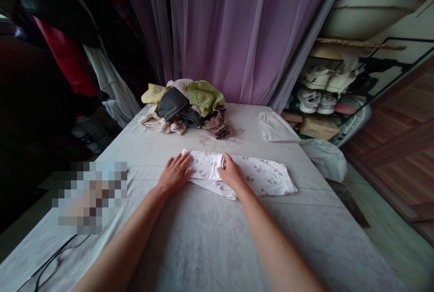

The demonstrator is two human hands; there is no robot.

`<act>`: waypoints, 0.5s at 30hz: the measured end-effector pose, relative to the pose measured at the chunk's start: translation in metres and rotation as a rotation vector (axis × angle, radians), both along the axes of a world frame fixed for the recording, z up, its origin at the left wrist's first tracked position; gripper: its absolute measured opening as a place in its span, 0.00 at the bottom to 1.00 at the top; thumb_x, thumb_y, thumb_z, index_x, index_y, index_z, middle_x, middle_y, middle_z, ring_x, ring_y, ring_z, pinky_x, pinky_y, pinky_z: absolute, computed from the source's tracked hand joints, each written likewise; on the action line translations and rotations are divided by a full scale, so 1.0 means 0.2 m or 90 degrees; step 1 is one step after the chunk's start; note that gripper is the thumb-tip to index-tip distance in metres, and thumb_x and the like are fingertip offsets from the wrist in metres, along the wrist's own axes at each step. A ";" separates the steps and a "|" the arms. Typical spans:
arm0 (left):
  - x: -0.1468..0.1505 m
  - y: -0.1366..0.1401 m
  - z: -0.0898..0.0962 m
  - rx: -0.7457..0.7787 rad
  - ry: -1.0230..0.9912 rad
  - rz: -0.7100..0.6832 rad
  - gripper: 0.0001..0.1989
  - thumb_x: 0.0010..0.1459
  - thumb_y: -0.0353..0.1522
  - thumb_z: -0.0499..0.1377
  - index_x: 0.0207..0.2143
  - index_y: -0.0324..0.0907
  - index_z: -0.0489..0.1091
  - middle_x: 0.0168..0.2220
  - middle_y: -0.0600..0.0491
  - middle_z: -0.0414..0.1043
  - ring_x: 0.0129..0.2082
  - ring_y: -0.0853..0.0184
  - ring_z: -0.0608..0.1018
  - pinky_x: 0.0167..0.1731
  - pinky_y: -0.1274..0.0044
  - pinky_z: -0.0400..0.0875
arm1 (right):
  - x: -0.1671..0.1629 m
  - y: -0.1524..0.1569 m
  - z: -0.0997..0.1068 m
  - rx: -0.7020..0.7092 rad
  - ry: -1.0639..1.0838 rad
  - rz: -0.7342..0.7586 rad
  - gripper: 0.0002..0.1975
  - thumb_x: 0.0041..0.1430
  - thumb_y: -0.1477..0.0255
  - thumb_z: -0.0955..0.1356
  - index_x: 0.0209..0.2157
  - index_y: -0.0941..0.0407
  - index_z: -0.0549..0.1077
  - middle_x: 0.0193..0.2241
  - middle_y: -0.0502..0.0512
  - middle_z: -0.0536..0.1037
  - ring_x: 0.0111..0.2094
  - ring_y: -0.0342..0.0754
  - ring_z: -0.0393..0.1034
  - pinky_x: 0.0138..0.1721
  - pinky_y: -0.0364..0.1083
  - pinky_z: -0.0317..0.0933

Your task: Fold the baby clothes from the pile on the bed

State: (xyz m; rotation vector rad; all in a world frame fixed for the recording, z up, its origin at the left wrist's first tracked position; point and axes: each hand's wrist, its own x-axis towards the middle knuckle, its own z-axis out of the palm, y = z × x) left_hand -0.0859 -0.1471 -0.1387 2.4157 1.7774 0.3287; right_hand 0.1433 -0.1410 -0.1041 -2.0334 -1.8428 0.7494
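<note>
A white garment with a small printed pattern (pixel 267 176), which looks like a pair of pants, lies partly folded across the table. My left hand (pixel 175 172) rests flat on its left end, fingers stretched out. With thumb and fingers closed, my right hand (pixel 232 172) grips the edge of the folded-over part near the middle. The rest of the garment spreads out to the right of that hand. Part of the held edge is hidden under my fingers.
A heap of clothes (pixel 185 106) sits at the table's far side. A folded white cloth (pixel 276 127) lies at the far right edge. A pixelated patch (pixel 91 197) and dark cords (pixel 56 256) are at the left. Shoes (pixel 317 79) stand on a rack beyond the right edge.
</note>
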 end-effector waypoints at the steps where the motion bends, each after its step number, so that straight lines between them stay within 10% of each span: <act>1: 0.00 0.00 -0.01 0.003 0.002 0.006 0.26 0.67 0.42 0.46 0.65 0.46 0.58 0.67 0.48 0.54 0.67 0.56 0.57 0.64 0.59 0.51 | 0.00 0.00 0.00 0.003 -0.007 0.001 0.33 0.57 0.73 0.63 0.65 0.60 0.56 0.37 0.55 0.80 0.37 0.49 0.74 0.38 0.43 0.61; 15: -0.05 0.04 -0.01 0.001 -0.193 0.092 0.24 0.67 0.35 0.42 0.63 0.44 0.61 0.64 0.47 0.61 0.64 0.62 0.64 0.63 0.61 0.54 | -0.03 -0.07 0.06 0.083 -0.207 -0.020 0.27 0.64 0.66 0.60 0.63 0.55 0.57 0.52 0.66 0.71 0.48 0.55 0.72 0.44 0.49 0.62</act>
